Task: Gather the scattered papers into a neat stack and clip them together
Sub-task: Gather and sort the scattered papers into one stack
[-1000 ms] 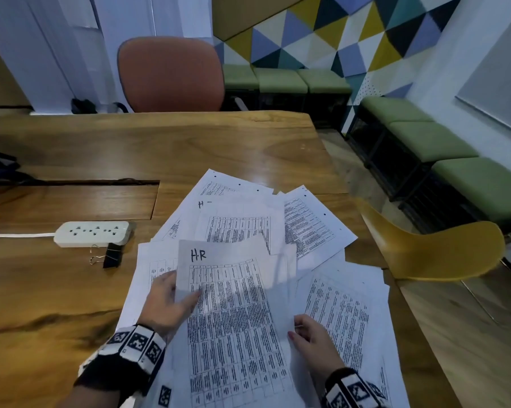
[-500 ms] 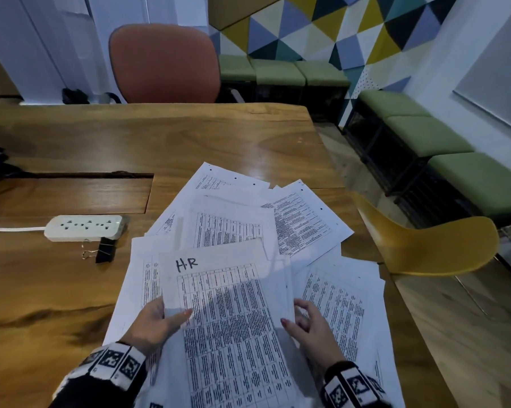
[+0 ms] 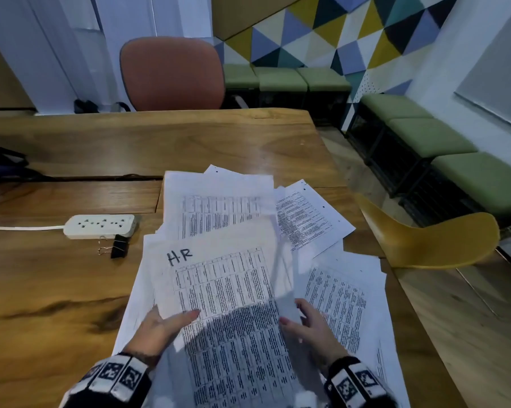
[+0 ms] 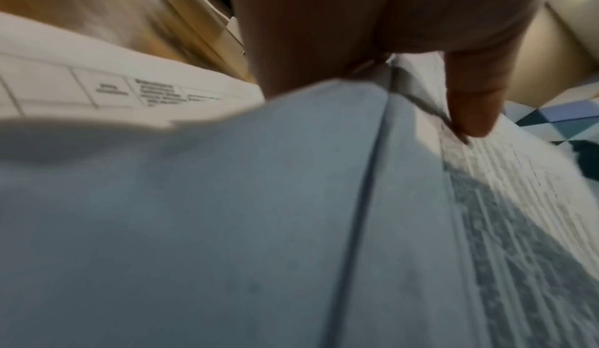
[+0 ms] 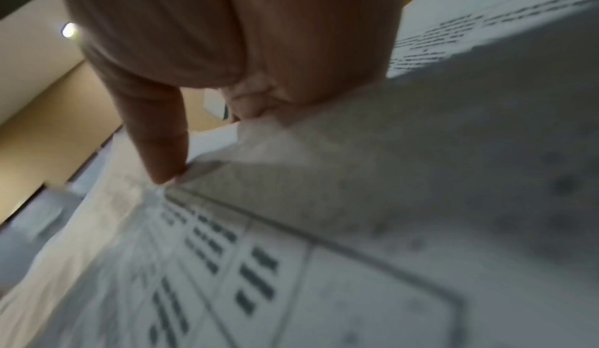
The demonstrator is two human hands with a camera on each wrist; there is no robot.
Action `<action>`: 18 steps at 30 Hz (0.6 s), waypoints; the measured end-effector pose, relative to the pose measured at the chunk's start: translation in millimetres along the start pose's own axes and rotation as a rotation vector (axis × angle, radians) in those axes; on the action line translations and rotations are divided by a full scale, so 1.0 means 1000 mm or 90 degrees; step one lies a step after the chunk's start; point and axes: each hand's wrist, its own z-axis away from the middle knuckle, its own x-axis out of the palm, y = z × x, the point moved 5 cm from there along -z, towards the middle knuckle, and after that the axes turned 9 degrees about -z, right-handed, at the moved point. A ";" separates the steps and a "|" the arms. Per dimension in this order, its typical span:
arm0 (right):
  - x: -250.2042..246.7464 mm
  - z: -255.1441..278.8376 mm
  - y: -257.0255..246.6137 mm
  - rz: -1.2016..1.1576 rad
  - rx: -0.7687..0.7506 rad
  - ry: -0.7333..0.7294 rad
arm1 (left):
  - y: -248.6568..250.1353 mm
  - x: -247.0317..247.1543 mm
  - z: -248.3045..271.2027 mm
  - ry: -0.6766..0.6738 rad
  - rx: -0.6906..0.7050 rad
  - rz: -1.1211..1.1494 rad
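Now left hand [image 3: 163, 325] and right hand [image 3: 310, 325] each pinch HR sheet [image 3: 218, 290] edges, thumbs on top.

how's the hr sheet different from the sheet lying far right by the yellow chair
The HR sheet has handwritten letters at its top and is held by both hands, left hand and right hand. The far-right sheet lies untouched on the table, skewed, with punch holes. Both carry printed tables.

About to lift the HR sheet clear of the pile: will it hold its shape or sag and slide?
Probably floppy: the HR sheet is one thin page, already bowing between the left hand and right hand. It likely slips easily, lying on other loose papers. Supporting both edges should help.
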 end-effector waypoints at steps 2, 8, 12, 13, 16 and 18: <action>0.009 0.001 -0.001 0.076 -0.015 -0.010 | -0.002 0.005 -0.002 -0.011 -0.038 0.014; 0.009 0.007 -0.010 0.075 -0.053 0.024 | -0.014 -0.006 -0.008 -0.010 -0.078 0.038; 0.012 0.007 0.003 0.198 -0.021 0.014 | -0.017 -0.003 -0.005 0.044 -0.085 -0.062; 0.007 0.005 -0.001 0.200 -0.023 0.052 | -0.018 -0.003 -0.004 0.048 -0.097 -0.083; -0.009 -0.010 -0.030 0.222 -0.055 0.166 | -0.017 0.000 -0.003 0.036 -0.112 -0.089; -0.012 -0.028 -0.056 0.248 -0.090 0.178 | -0.015 0.001 -0.003 0.024 -0.107 -0.069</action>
